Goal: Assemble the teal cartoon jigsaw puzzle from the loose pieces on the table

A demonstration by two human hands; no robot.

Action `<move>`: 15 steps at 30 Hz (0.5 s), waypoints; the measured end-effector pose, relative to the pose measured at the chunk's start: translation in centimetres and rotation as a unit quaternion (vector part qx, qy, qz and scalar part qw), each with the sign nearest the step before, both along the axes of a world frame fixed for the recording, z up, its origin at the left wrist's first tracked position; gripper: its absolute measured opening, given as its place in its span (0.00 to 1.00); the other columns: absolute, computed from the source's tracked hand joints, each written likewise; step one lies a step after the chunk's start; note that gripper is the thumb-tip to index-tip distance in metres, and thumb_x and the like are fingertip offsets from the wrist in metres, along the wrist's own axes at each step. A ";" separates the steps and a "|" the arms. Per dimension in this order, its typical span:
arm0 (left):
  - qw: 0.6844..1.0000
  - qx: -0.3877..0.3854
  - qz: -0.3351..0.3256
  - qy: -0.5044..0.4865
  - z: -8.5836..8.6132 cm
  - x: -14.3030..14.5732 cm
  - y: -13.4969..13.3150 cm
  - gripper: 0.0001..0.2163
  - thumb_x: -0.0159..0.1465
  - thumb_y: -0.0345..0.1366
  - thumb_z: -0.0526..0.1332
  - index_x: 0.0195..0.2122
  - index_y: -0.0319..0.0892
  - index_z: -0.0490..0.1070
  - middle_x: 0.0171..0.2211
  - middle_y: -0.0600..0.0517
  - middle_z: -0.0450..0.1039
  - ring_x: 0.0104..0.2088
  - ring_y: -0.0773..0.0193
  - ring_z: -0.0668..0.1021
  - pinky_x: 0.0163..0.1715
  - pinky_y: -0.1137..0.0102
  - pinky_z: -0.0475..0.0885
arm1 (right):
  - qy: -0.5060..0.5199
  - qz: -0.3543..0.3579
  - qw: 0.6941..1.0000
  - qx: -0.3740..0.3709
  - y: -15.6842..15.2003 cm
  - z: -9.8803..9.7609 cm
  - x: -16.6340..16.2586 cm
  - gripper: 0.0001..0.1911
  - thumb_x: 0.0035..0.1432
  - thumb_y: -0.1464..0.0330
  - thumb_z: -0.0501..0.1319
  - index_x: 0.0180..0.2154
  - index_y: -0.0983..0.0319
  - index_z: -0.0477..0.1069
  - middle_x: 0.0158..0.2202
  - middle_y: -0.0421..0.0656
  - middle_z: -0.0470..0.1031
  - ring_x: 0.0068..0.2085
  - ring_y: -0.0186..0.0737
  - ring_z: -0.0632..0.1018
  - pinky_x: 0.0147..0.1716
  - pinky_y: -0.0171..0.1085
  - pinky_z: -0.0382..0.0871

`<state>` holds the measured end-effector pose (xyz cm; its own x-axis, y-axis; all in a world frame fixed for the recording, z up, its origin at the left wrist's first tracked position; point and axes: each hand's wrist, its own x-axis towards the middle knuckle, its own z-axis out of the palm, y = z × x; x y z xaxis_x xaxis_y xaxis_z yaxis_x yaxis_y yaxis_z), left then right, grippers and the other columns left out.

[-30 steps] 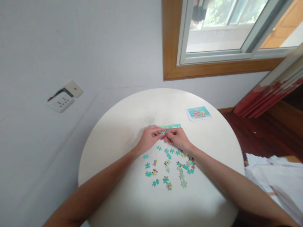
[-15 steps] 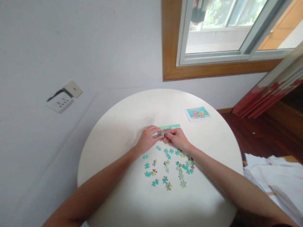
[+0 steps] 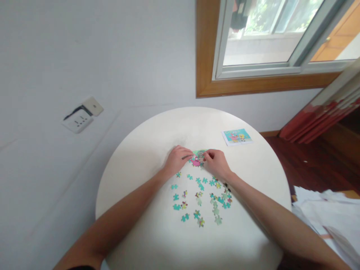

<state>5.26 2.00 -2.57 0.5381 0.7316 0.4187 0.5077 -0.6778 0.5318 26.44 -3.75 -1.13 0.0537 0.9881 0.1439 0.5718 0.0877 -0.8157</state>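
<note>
A partly joined jigsaw puzzle [image 3: 196, 161], with a pink figure and a green upper strip, lies on the white round table [image 3: 135, 157] between my hands. My left hand [image 3: 177, 161] rests at its left edge, fingers stretched out and their tips touching it, a gap showing above the thumb. At the right edge, my right hand [image 3: 218, 163] is closed in a pinch with curled fingers; whatever is between the fingertips is hidden. Several loose puzzle pieces [image 3: 176, 207] are scattered nearer to me, some teal, some multicoloured. A few pale green pieces [image 3: 215, 211] lie in a column below my right wrist.
A picture card [image 3: 237, 137] with a pink and a yellow figure lies at the table's back right. The wall [image 3: 126, 56] and the window frame [image 3: 208, 88] stand behind the table. Papers [image 3: 326, 213] are piled to the right, beyond the table edge.
My hands have moved apart, uncovering the pink part of the puzzle. A small piece seen earlier between my fingertips no longer shows there. The view has shifted slightly.
</note>
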 end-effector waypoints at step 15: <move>0.998 0.018 -0.022 0.060 0.1 0.1 -0.3 0.08 0.67 0.35 0.62 0.44 0.52 0.81 0.44 0.52 0.80 0.43 0.58 0.73 0.48 0.61 0.67 | -0.019 -0.017 1.000 0.015 1.1 -0.6 1.0 0.16 0.60 0.66 0.55 0.25 0.63 0.76 0.22 0.42 0.76 0.24 0.35 0.69 0.27 0.35 0.56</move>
<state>5.35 1.72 -2.52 0.6178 0.6912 0.3749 0.5355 -0.7190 0.4431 27.44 -2.61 -1.76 0.0808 0.9811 0.1759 0.6055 0.0918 -0.7905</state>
